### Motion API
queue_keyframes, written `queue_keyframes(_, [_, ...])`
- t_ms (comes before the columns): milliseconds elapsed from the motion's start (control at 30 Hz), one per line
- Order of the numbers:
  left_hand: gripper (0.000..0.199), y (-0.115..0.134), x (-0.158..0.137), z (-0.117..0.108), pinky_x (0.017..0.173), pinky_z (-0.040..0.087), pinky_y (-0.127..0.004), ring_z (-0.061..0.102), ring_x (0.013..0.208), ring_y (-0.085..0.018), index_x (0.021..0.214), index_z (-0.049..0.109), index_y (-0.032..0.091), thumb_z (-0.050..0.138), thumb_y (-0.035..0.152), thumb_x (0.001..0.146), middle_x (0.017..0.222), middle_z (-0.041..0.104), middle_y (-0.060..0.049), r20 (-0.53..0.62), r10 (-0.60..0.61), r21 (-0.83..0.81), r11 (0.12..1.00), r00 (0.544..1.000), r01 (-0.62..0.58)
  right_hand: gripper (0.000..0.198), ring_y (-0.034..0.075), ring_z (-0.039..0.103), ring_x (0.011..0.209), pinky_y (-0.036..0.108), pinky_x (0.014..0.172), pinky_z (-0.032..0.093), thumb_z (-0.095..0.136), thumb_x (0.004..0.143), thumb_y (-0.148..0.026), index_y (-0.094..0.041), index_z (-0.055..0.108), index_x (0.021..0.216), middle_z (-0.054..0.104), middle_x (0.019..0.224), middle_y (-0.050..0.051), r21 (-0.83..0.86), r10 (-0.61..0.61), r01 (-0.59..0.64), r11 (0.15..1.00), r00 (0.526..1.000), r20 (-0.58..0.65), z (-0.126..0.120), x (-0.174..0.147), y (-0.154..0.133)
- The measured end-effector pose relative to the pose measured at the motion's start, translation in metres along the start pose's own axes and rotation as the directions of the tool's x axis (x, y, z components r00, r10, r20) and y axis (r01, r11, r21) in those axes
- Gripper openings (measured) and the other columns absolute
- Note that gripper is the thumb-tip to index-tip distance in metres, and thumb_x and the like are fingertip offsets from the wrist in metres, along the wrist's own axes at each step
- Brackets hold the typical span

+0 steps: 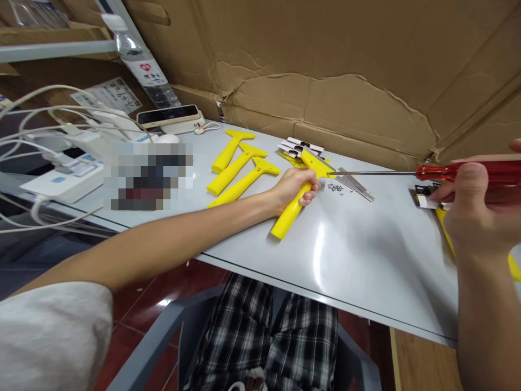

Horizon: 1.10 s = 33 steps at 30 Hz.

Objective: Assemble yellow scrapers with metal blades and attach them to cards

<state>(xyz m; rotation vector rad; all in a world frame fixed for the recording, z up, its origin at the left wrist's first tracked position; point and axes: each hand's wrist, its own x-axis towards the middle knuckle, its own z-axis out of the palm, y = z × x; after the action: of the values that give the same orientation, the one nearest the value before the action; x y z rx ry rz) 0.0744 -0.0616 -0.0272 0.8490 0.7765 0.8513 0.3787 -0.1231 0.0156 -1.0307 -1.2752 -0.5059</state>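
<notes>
My left hand [296,187] is wrapped round the neck of a yellow scraper [290,216], which lies slanted on the white table. In my right hand [474,209] is a screwdriver [435,172] with a clear red handle. Its long thin shaft points left, and the tip meets the scraper's head. Beside the head lie a small heap of screws [335,188] and flat metal blades [358,186]. Left of my left hand rest three more yellow scraper handles [240,172]. Behind the held scraper, blades in white and black sleeves [303,145] are stacked.
Further yellow scrapers [443,231] lie under and behind my right forearm. A cardboard sheet [325,103] walls the table's back. At left are a power strip [61,182] with white cables, a phone [169,115], a water bottle [140,65] and a blurred patch.
</notes>
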Motion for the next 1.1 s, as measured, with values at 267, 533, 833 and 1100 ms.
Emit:
queue_keyframes(267, [0.012, 0.000, -0.001, 0.000, 0.033, 0.025, -0.018, 0.040, 0.040, -0.004, 0.069, 0.050, 0.017, 0.058, 0.009, 0.072, 0.062, 0.055, 0.000, 0.018, -0.008, 0.022, 1.000, 1.000, 0.008, 0.060, 0.021, 0.072, 0.103, 0.041, 0.080, 0.062, 0.073, 0.077, -0.052, -0.035, 0.067, 0.134, 0.059, 0.128, 0.003, 0.287, -0.353, 0.340, 0.896, 0.936, -0.010, 0.008, 0.001, 0.000])
queue_keyframes(533, [0.012, 0.000, 0.000, -0.001, 0.033, 0.026, -0.017, 0.041, 0.041, -0.004, 0.067, 0.050, 0.016, 0.060, 0.010, 0.068, 0.064, 0.056, -0.001, 0.016, 0.001, 0.013, 1.000, 1.000, -0.002, 0.070, 0.015, 0.073, 0.086, 0.028, 0.058, 0.059, 0.077, 0.075, -0.040, -0.037, 0.060, 0.142, 0.054, 0.138, 0.005, 0.255, -0.347, 0.317, 0.913, 0.934, 0.081, 0.007, -0.001, -0.014])
queue_keyframes(833, [0.010, -0.002, 0.004, -0.003, 0.033, 0.025, -0.019, 0.041, 0.040, -0.004, 0.067, 0.052, 0.016, 0.061, 0.013, 0.066, 0.064, 0.056, 0.000, 0.015, 0.000, 0.044, 0.999, 1.000, 0.000, 0.051, 0.004, 0.063, 0.062, 0.017, 0.046, 0.047, 0.078, 0.081, -0.039, -0.019, 0.064, 0.126, 0.059, 0.113, 0.004, 0.079, -0.371, 0.367, 0.927, 0.928, 0.040, 0.005, 0.000, -0.020])
queue_keyframes(1100, [0.013, 0.000, 0.000, -0.001, 0.034, 0.024, -0.018, 0.039, 0.041, -0.004, 0.069, 0.049, 0.018, 0.061, 0.013, 0.067, 0.063, 0.055, -0.001, 0.013, 0.004, 0.057, 0.998, 1.000, -0.005, 0.037, 0.010, 0.067, 0.058, 0.017, 0.040, 0.043, 0.076, 0.081, -0.024, -0.016, 0.056, 0.112, 0.056, 0.084, -0.004, 0.232, -0.288, 0.267, 0.935, 0.956, 0.063, 0.010, -0.003, -0.026])
